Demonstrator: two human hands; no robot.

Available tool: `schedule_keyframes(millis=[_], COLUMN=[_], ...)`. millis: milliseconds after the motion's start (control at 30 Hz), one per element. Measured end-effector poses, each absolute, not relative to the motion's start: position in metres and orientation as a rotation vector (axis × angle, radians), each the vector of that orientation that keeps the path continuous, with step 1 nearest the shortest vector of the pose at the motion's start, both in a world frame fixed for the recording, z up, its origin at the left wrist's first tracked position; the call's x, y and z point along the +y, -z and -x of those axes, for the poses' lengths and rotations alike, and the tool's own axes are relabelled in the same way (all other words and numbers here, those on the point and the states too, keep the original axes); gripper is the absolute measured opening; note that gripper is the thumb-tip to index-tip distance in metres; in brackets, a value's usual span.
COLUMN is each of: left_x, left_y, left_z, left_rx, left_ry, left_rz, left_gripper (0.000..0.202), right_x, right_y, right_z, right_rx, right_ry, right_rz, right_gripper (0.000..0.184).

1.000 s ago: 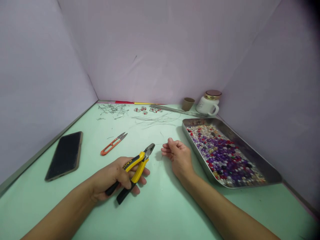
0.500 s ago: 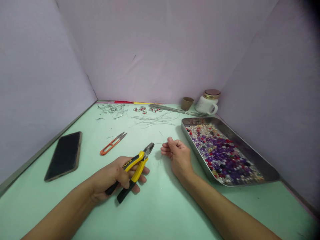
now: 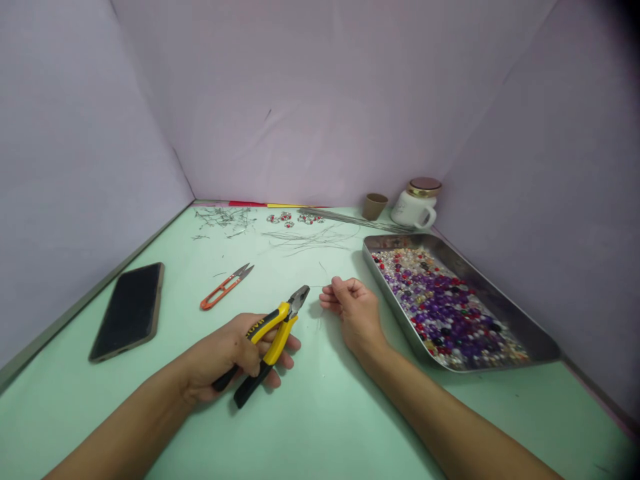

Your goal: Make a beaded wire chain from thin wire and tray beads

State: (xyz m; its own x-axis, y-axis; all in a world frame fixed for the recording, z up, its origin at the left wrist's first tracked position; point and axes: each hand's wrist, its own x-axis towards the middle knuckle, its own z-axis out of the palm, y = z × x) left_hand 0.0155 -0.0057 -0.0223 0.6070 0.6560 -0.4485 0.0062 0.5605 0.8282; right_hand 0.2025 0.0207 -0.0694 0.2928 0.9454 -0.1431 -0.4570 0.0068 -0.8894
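Observation:
My left hand (image 3: 235, 353) is wrapped round the black and yellow handles of a pair of pliers (image 3: 270, 337); the grey jaws point up and to the right, slightly apart. My right hand (image 3: 353, 310) rests on the green table with its fingers curled in, pinching a thin wire that runs toward the plier jaws. The wire is barely visible. A small gap separates the plier tip from my right fingertips.
A steel tray (image 3: 520, 327) of purple, red and white beads lies at the right. Orange thread snips (image 3: 226, 287) and a dark phone (image 3: 129, 310) lie at the left. Wire pieces (image 3: 310, 237), small beaded pieces (image 3: 287, 218), a brown cup (image 3: 375, 206) and a white lidded mug (image 3: 415, 203) sit near the back wall.
My right hand has shifted slightly left toward the plier jaws. The left hand and pliers have hardly moved.

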Motion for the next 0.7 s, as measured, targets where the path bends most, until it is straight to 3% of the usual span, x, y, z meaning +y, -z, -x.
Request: schedule_keyframes(millis=[700], left_x=[-0.0020], left_y=[0.0228], left_z=[-0.0094], left_rx=[0.781], left_ry=[-0.422], left_rz=[-0.900], left_gripper=[0.049], right_x=[0.0218], right_y=[0.0680], right_z=[-0.2058], right_rx=[-0.588], right_ry=[-1.234], right_rz=[1.012], right_gripper=[0.030])
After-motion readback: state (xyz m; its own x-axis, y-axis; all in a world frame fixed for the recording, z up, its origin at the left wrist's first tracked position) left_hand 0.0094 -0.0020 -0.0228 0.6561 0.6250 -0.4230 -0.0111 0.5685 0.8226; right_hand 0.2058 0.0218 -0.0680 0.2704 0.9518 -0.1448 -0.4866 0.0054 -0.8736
